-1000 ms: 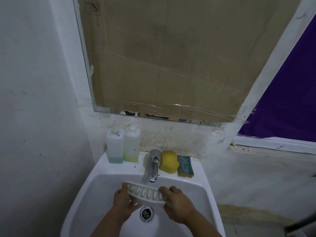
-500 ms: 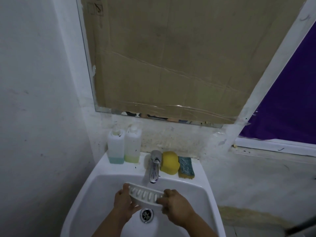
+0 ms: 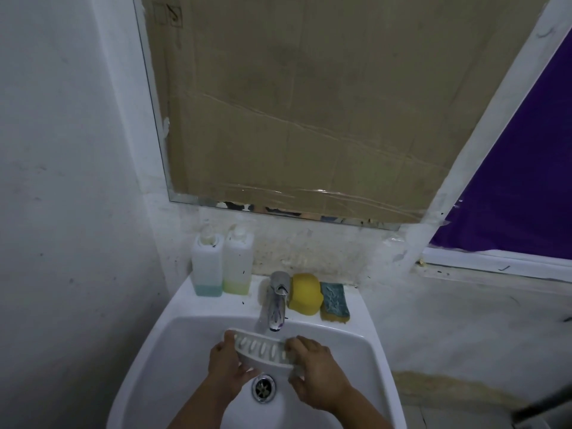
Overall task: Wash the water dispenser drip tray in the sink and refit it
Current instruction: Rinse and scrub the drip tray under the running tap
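Observation:
The white slotted drip tray (image 3: 263, 351) is held over the basin of the white sink (image 3: 173, 335), just below the spout of the chrome tap (image 3: 276, 301). It is tilted, with its slotted face towards me. My left hand (image 3: 227, 366) grips its left end and my right hand (image 3: 315, 373) grips its right end. The drain (image 3: 263, 387) lies directly beneath the tray. I cannot tell whether water is running.
Two soap bottles (image 3: 221, 266) stand on the sink's back ledge at the left. A yellow sponge (image 3: 305, 294) and a green scouring sponge (image 3: 334, 301) lie right of the tap. A cardboard-covered mirror (image 3: 309, 103) hangs above; a white wall is close on the left.
Both hands have tilted the tray up, so more of its underside rim shows, and shifted it slightly under the tap. The view has dipped a little.

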